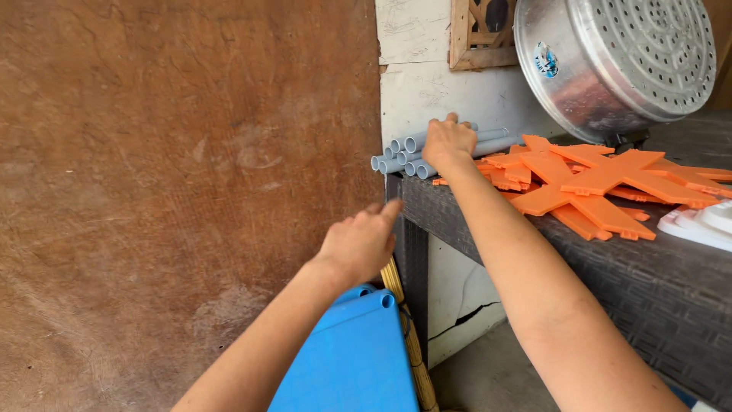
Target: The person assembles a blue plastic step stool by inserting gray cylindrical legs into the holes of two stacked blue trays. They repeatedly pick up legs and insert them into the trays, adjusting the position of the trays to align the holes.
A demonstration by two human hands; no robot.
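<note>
My right hand (pixel 448 145) rests on top of a bundle of several grey plastic pipes (pixel 402 156) lying at the left end of a dark woven table (pixel 648 282), fingers curled over them. My left hand (pixel 360 243) hovers lower, just left of the table's corner, fingers loosely bent and one finger pointing up towards the pipe ends; it holds nothing. Beside the pipes lies a heap of flat orange plastic pieces (pixel 587 183).
A large perforated metal steamer pan (pixel 618 61) leans at the back of the table. White plastic parts (pixel 705 223) sit at the right edge. A blue plastic panel (pixel 354 358) and a bamboo stick (pixel 408 336) stand below the corner. A brown board (pixel 183 191) fills the left.
</note>
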